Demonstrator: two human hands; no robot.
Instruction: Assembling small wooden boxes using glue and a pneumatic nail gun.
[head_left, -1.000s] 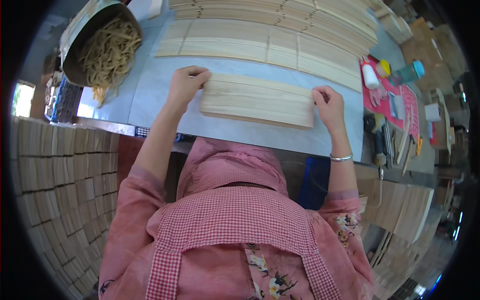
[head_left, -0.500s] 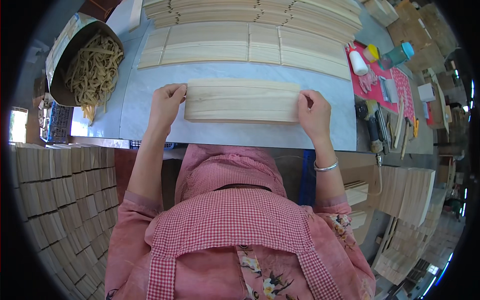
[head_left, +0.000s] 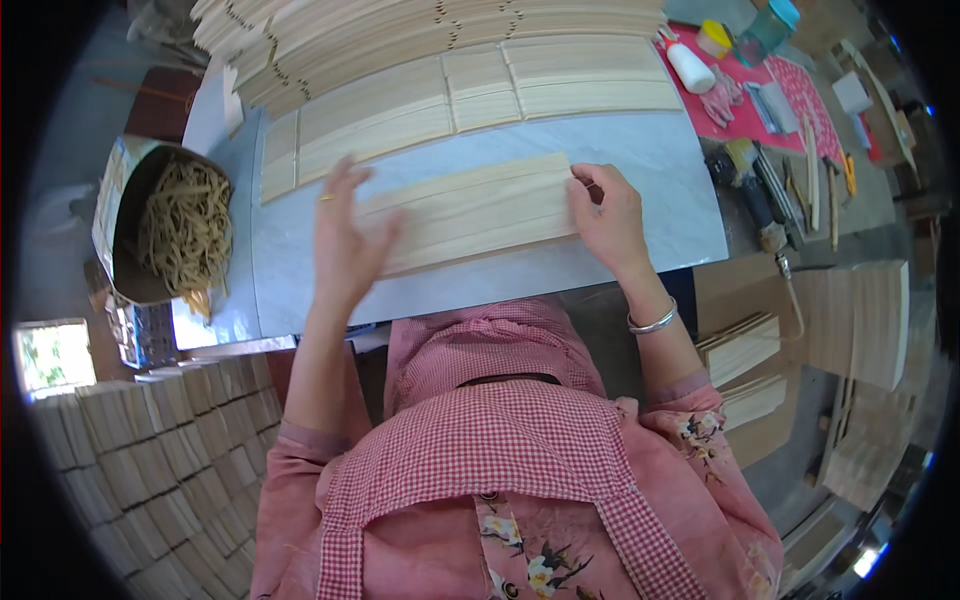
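Observation:
A stack of thin pale wooden boards (head_left: pixel 480 212) lies on the white tabletop close to me, its left end angled a little nearer. My right hand (head_left: pixel 608 212) is closed on the right end of the stack, thumb and fingers curled at its edge. At the other end, my left hand (head_left: pixel 352 235) has its fingers spread and smeared by motion. It passes over the stack's left end; whether it touches the wood is unclear. Beyond lie flat grooved wooden panels (head_left: pixel 480 90) in a row, side by side.
Tall piles of wooden slats (head_left: pixel 350 40) stand at the back. On the left sits a box of tan rubber bands (head_left: pixel 185 230). A white bottle (head_left: pixel 690 68), pink gloves (head_left: pixel 720 97) and a teal-lidded jar (head_left: pixel 768 35) rest on a red mat at right, near hand tools (head_left: pixel 765 200).
My left hand has let go of the stack's left end and opened. My right hand stays on its end. The view has turned, so the table looks tilted.

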